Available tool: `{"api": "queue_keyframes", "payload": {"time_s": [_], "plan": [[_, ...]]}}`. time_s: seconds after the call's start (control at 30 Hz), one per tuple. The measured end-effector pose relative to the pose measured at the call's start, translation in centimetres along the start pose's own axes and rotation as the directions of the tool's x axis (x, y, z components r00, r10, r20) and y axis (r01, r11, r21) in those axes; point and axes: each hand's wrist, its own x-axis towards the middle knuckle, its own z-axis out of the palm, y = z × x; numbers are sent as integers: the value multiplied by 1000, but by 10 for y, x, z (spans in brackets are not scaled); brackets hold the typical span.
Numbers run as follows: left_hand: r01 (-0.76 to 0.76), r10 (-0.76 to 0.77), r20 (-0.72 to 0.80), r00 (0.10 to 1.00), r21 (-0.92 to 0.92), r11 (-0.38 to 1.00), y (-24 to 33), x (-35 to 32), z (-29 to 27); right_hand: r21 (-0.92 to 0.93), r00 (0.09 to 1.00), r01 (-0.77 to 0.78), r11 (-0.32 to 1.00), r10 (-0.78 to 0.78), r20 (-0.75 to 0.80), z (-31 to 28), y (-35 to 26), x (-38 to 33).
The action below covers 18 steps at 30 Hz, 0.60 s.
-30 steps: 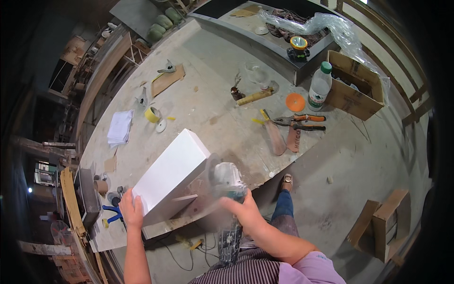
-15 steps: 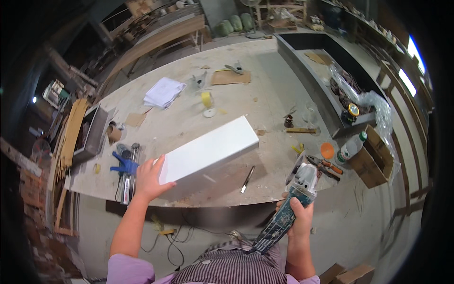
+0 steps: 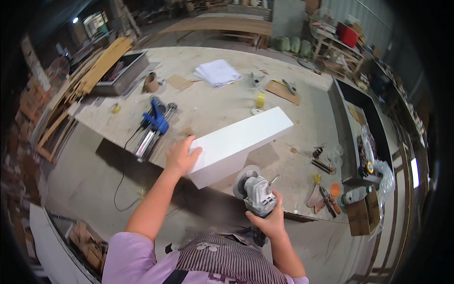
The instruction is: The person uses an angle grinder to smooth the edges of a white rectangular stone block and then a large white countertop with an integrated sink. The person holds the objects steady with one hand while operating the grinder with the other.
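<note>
A long white box-shaped piece lies slantwise near the front edge of the workbench. My left hand grips its near left end, fingers and thumb over the top. In my right hand is an angle grinder, my fingers wrapped round its body. The grinder's disc stands close to the front face of the white piece, towards its right part; I cannot tell whether they touch. A slim metal tool lies on the bench just beyond the grinder head.
A blue-handled caulking gun lies left of my left hand. Paper sheets and yellow tape are farther back. At right are pliers, a bottle, a cardboard box and a dark open-topped frame.
The view has swung left. My right hand has brought the grinder leftward, its disc now close to the front of the white piece. My left hand stays at the piece's left end.
</note>
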Motion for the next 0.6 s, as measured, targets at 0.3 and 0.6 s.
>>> {"api": "queue_keyframes", "payload": {"time_s": [0.3,0.6], "plan": [[222,-131,193,972,-939,263,-55,-11,29,-427,968,114,897,-4,250,75,-44,21],[213,-114,190,975,-945,248,-59,-8,30,-500,952,234,834,-91,293,97,-43,21]]}}
